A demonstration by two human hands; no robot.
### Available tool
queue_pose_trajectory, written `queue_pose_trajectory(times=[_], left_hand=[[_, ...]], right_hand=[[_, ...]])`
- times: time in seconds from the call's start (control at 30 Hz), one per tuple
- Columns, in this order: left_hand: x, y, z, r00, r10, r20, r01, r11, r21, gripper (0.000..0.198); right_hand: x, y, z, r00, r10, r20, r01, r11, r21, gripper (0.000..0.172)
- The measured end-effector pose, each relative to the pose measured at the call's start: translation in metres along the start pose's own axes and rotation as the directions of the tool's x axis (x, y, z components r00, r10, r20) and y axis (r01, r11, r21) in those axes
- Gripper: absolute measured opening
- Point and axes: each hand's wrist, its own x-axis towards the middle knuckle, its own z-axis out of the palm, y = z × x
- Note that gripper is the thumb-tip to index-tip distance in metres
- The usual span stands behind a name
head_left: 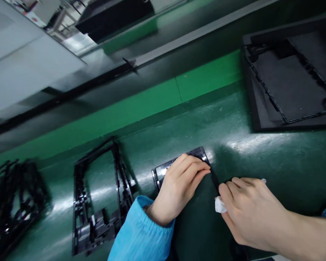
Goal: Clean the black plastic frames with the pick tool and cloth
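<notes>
A black plastic frame [203, 154] lies on the green bench top under my hands, its far edge and right side showing. My left hand [180, 183], in a blue sleeve, reaches over its far part with the fingers bent and pinched at the right-hand corner. Lower on that right side, my right hand [250, 208] is closed around a white wipe [220, 205], which pokes out between thumb and fingers and meets the frame's edge. The near part of the frame is hidden behind my hands and sleeve.
Left of my hands stand several stacked black frames [78, 203]; a heap of similar black parts [15, 203] lies at the far left. A dark foam-lined tray [258, 127] at the upper right holds a thin black frame [271, 96]. Behind the bench [152, 127] runs a metal rail [201, 36].
</notes>
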Motion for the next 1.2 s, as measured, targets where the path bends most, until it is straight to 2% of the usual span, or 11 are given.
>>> queue_pose_trajectory(times=[0.2, 0.3, 0.37, 0.5, 0.6, 0.7, 0.83, 1.0, 1.07, 1.2], left_hand=[[0.002, 0.005, -0.001, 0.993, 0.055, 0.108, -0.081, 0.964, 0.254, 0.014], [0.002, 0.006, 0.002, 0.989, 0.061, 0.138, -0.102, 0.944, 0.314, 0.018], [0.002, 0.006, 0.004, 0.99, 0.047, 0.135, -0.083, 0.957, 0.279, 0.016], [0.001, 0.002, 0.003, 0.996, -0.028, 0.084, 0.02, 0.996, 0.09, 0.011], [0.001, -0.001, 0.001, 0.997, -0.052, 0.063, 0.051, 0.998, 0.029, 0.011], [0.002, -0.001, 0.002, 0.998, -0.032, 0.061, 0.029, 0.999, 0.044, 0.009], [0.004, 0.004, 0.003, 0.994, 0.006, 0.105, -0.023, 0.987, 0.158, 0.008], [0.006, 0.013, 0.007, 0.988, 0.04, 0.151, -0.083, 0.955, 0.285, 0.015], [0.005, 0.015, 0.008, 0.988, 0.041, 0.147, -0.077, 0.965, 0.251, 0.018], [0.003, 0.016, 0.004, 0.99, -0.025, 0.139, 0.017, 0.998, 0.059, 0.021]], right_hand=[[-0.003, -0.002, 0.004, 1.0, 0.017, 0.023, -0.016, 0.999, -0.029, 0.008], [-0.002, -0.003, 0.005, 0.999, 0.016, 0.03, -0.015, 1.0, -0.025, 0.009], [-0.002, -0.003, 0.006, 0.999, 0.014, 0.041, -0.013, 1.0, -0.026, 0.009], [-0.003, -0.005, 0.008, 0.998, 0.033, 0.058, -0.03, 0.998, -0.046, 0.011], [-0.003, -0.005, 0.008, 0.998, 0.039, 0.049, -0.036, 0.998, -0.057, 0.012], [-0.001, -0.004, 0.005, 0.999, 0.022, 0.027, -0.02, 0.999, -0.05, 0.012], [0.0, -0.001, 0.003, 1.0, -0.001, 0.018, 0.001, 1.0, -0.026, 0.011], [0.0, -0.001, 0.003, 1.0, 0.005, 0.021, -0.004, 1.0, -0.016, 0.008], [0.0, -0.002, 0.003, 1.0, 0.006, 0.02, -0.006, 1.0, -0.015, 0.007], [0.0, -0.002, 0.003, 1.0, 0.01, 0.015, -0.009, 1.0, -0.01, 0.007]])
